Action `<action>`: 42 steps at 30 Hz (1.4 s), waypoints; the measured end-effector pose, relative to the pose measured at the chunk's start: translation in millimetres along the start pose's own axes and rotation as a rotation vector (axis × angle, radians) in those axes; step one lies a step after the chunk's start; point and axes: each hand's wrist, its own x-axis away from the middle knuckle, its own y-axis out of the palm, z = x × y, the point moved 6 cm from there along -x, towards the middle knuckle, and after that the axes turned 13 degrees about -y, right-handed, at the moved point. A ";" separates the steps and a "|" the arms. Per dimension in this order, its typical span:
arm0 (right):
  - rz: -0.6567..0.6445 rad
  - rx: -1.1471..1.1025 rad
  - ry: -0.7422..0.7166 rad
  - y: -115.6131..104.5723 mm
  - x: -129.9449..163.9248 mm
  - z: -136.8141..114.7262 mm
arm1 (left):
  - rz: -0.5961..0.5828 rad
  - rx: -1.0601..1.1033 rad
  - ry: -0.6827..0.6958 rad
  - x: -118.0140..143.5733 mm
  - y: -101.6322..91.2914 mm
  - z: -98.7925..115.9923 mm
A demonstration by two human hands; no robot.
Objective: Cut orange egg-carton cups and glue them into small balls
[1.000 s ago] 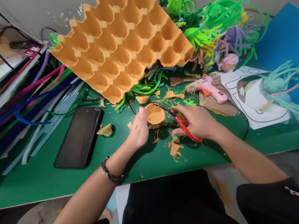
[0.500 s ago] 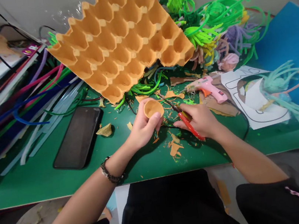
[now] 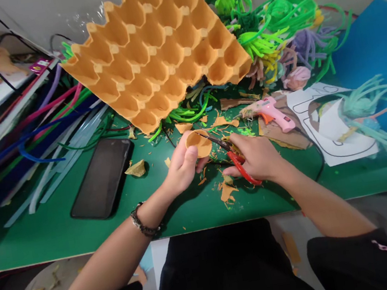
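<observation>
Orange egg-carton cup (image 3: 198,144) is gripped by left hand (image 3: 181,166) fingers. Red-handled scissors (image 3: 234,158) are held closed-fisted in right hand (image 3: 259,157), blades at cup rim, above green table (image 3: 64,232).

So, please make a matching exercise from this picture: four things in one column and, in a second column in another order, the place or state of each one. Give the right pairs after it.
Things
1. cardboard cup
2. red-handled scissors
3. phone
4. pink glue gun

Places or states
A. lies flat, screen dark, on the green table, left of both hands
B. held in the right hand, blades at the cup's rim
C. held in the left hand
D. lies on brown cardboard, behind the right hand

Pairs: 1-C, 2-B, 3-A, 4-D
</observation>
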 end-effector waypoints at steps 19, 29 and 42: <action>-0.044 0.121 0.092 2.7 2.0 -4.6 | 0.066 -0.006 -0.125 -1.7 -3.5 -9.5; 0.000 0.029 0.123 3.4 1.2 -1.0 | 0.211 -0.433 0.033 -0.5 -13.4 -12.1; -0.050 0.081 0.114 0.3 4.0 -1.2 | 0.045 -0.147 -0.146 -2.3 -4.4 -17.9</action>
